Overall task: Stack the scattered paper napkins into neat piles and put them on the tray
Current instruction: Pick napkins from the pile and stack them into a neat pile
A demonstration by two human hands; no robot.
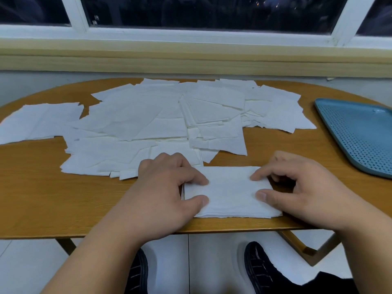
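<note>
While facing the dark window (pixel 212 11), grips a squared pile of napkins (pixel 231 194) by both short ends, flat on the wooden table (pixel 53 198) close to the middle of its front edge.

With the left hand (pixel 167 187), pinches the pile's left end: thumb pressed on the top sheet near the front, index fingertip pressed on it farther back, the other fingers curled down beyond the far left corner. With the right hand (pixel 303 187), pinches the right end the same way: thumb and index fingertip bearing on the top sheet, the remaining fingers curled under the palm at the pile's edge. Reach of any finger beneath the bottom sheet: cannot tell.

Just behind the pile, and running under the left hand's knuckles: scattered napkins (pixel 148 115), white, overlapping at all angles, spread over the middle of the surface from the left edge to the back edge and most of the way toward the right. On the right side, between that spread and the pile, a strip of bare wood.

At the right edge, well apart from the pile: a blue-green tray (pixel 360 132) with a dotted floor and a raised rim, partly cut off by the picture's border.

Behind the back edge, a pale yellow sill (pixel 191 58) under white window frames. Below the front edge, two dark shoes (pixel 258 266) on a pale tiled floor (pixel 212 262).
</note>
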